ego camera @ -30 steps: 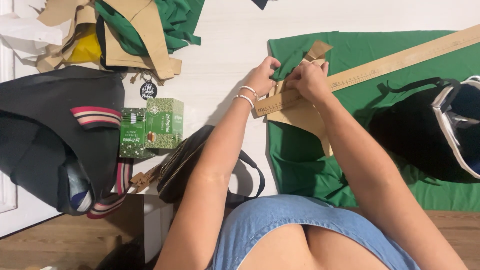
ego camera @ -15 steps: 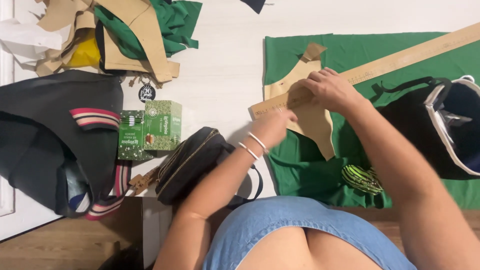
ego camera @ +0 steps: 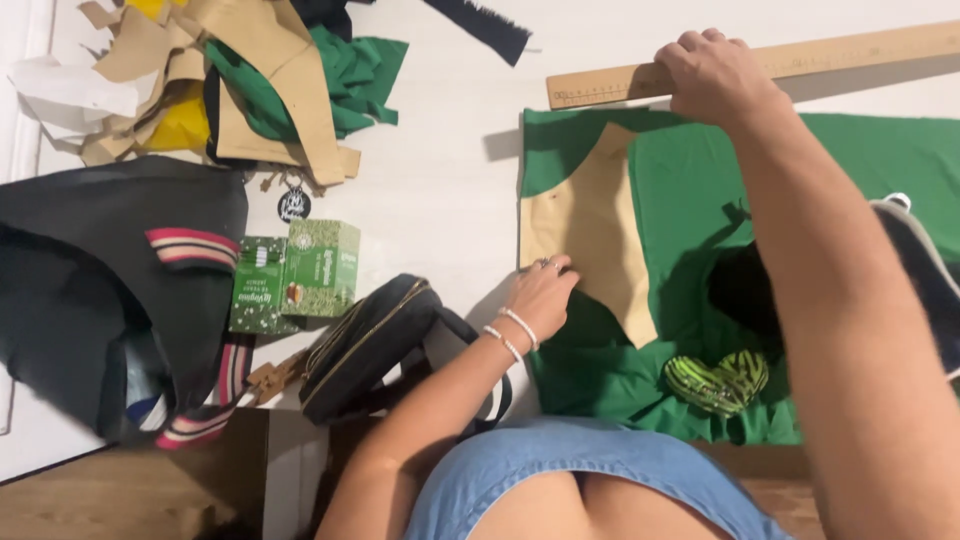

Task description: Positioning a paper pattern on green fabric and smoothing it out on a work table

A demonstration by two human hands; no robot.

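From the head view, we saw our right hand (ego camera: 715, 75) curled over the long wooden ruler (ego camera: 800, 62) near the far edge of the bench (ego camera: 440, 190), fingers wrapped down on its near edge and shut on it. The ruler lay flat, tilted slightly, its left end just beyond the far left corner of the green fabric (ego camera: 880, 160). We judged the ruler stiff and light, easy to slide or lift from the middle where the grip sat, though its length could make it swing if held near one end.

Our left hand (ego camera: 542, 292) rested open, fingertips pressing flat on the left edge of the tan paper pattern (ego camera: 590, 230), holding nothing. The pattern lay on top of the green fabric, running from the fabric's far left corner towards us. We judged the paper thin, light and apt to shift or crease, best held down with flat fingers rather than pinched; the cloth beneath looked soft and limp and would likely wrinkle if dragged.

So the ruler was inside the right grip, and the pattern touched the left fingertips, the two hands well apart.

A striped green heart-shaped object (ego camera: 715, 382) sat on the fabric's near edge. A black bag (ego camera: 375, 350) lay just left of the left wrist, with green boxes (ego camera: 295, 275) beyond it and scraps of paper and cloth (ego camera: 230, 90) at the far left corner.
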